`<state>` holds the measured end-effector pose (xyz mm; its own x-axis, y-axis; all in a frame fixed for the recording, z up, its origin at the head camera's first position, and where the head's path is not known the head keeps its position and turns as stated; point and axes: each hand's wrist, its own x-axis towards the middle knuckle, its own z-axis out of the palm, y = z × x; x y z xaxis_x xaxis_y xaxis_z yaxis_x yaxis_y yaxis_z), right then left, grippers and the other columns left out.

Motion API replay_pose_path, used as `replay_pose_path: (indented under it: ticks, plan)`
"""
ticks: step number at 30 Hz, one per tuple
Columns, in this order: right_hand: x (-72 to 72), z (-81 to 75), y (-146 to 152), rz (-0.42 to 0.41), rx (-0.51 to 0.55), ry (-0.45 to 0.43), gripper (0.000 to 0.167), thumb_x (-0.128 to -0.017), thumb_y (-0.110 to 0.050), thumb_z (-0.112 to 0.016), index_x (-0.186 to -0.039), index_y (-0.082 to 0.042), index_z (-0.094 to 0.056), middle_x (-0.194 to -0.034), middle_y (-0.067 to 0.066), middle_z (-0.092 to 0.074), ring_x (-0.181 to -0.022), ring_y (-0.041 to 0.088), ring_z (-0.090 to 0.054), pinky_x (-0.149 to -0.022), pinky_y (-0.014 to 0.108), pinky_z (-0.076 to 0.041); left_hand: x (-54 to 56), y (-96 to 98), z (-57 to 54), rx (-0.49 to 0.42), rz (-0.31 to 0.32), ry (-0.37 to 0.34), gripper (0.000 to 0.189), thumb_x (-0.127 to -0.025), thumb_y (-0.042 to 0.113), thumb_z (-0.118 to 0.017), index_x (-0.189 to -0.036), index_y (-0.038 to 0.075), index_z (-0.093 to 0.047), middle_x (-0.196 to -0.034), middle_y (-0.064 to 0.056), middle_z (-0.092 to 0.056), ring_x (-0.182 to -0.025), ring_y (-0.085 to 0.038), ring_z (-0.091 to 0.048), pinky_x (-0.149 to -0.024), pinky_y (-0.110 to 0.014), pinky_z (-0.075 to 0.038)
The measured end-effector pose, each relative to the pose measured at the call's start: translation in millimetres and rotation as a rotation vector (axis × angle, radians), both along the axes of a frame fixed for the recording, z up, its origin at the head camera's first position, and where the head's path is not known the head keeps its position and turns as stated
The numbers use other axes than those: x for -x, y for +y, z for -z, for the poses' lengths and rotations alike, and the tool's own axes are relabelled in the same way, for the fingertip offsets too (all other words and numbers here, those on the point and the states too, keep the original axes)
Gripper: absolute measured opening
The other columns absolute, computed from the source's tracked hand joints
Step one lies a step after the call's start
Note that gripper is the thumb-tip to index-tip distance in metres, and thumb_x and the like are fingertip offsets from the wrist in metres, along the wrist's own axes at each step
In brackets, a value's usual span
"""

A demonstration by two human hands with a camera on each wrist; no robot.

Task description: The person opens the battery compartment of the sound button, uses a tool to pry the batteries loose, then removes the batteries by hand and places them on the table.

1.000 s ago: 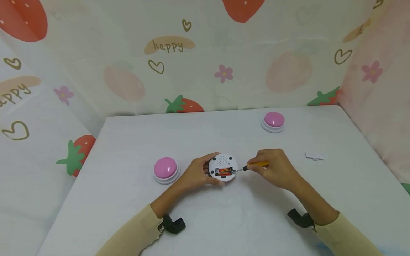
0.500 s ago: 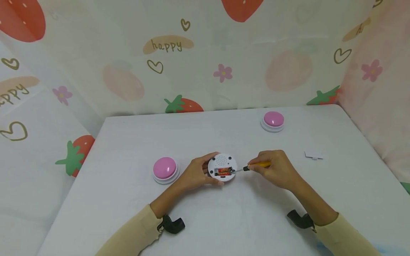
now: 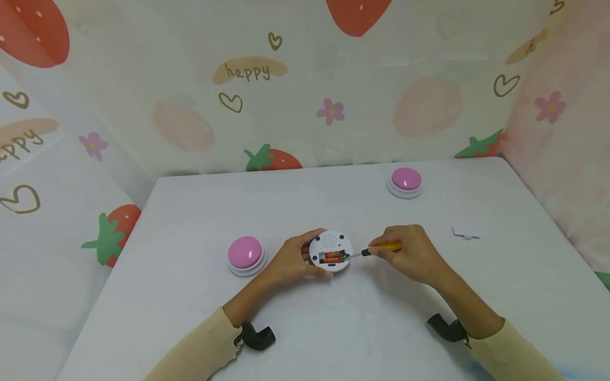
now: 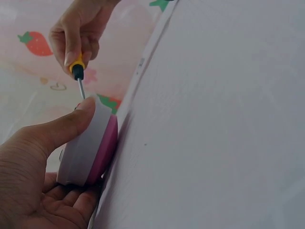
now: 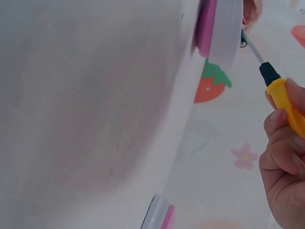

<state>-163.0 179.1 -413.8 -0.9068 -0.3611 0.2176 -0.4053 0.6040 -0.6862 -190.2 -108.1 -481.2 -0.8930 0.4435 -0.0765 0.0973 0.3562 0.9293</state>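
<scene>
My left hand (image 3: 292,260) grips a round button (image 3: 330,239) by its sides, thumb at the near edge. The button lies upside down, white base up; its pink dome (image 4: 105,147) faces the table in the left wrist view. Two red-and-black batteries (image 3: 331,257) sit in the base's uncovered compartment. With curled fingers, my right hand (image 3: 413,255) holds a screwdriver (image 5: 286,105) that has a yellow handle, black collar and thin metal shaft. Its tip reaches the right end of the batteries, at the metal contacts (image 5: 243,43).
Another pink button (image 3: 245,252) stands upright left of my left hand. A third pink button (image 3: 406,180) is at the table's back edge. To the right lies a small white battery cover (image 3: 466,232). Patterned cloth (image 3: 305,121) hangs behind the white table (image 3: 200,211).
The head view shifts slightly. Both hands, the button and the screwdriver keep nearly the same positions, with the tip still at the batteries' right end.
</scene>
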Motion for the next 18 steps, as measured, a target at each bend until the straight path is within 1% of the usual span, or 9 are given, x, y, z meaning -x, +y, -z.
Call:
replay_pose_path:
  ticks: [5,8,14,18]
  plan:
    - [0.2,-3.6,3,-0.011,0.0,0.015,0.013,-0.084,-0.003,-0.081,-0.094,-0.012,-0.083,-0.078,-0.011,-0.069,-0.076,0.014,-0.059,-0.067,0.028,-0.05,-0.5,-0.3,-1.5,-0.004,-0.006,0.0,0.094,-0.071,0.018,-0.095,-0.152,0.018,-0.047,-0.148,-0.005,-0.053,-0.128,-0.022,-0.058,-0.106,-0.033,-0.048]
    - [1.1,-5.4,4,-0.01,-0.017,0.013,0.013,-0.085,-0.004,-0.081,-0.094,-0.012,-0.083,-0.08,-0.01,-0.071,-0.078,0.014,-0.06,-0.07,0.03,-0.052,-0.3,-0.9,-1.8,-0.013,-0.004,-0.003,0.095,-0.071,0.018,-0.095,-0.152,0.018,-0.047,-0.148,-0.005,-0.053,-0.128,-0.022,-0.058,-0.106,-0.033,-0.048]
    - [1.0,-8.9,6,0.008,-0.116,-0.038,0.011,-0.087,-0.014,-0.08,-0.098,-0.015,-0.082,-0.09,-0.007,-0.075,-0.092,0.02,-0.065,-0.08,0.039,-0.053,0.6,-2.5,-0.3,-0.032,0.01,-0.003,0.094,-0.072,0.016,-0.094,-0.152,0.017,-0.047,-0.149,-0.006,-0.052,-0.13,-0.023,-0.057,-0.106,-0.032,-0.047]
    - [-0.6,-11.7,7,0.01,-0.2,-0.067,0.014,-0.086,-0.019,-0.083,-0.099,-0.016,-0.082,-0.091,-0.007,-0.075,-0.092,0.021,-0.064,-0.08,0.038,-0.052,1.3,-2.8,1.0,-0.05,0.028,-0.009,0.094,-0.072,0.015,-0.094,-0.153,0.016,-0.046,-0.15,-0.006,-0.051,-0.131,-0.023,-0.056,-0.106,-0.031,-0.047]
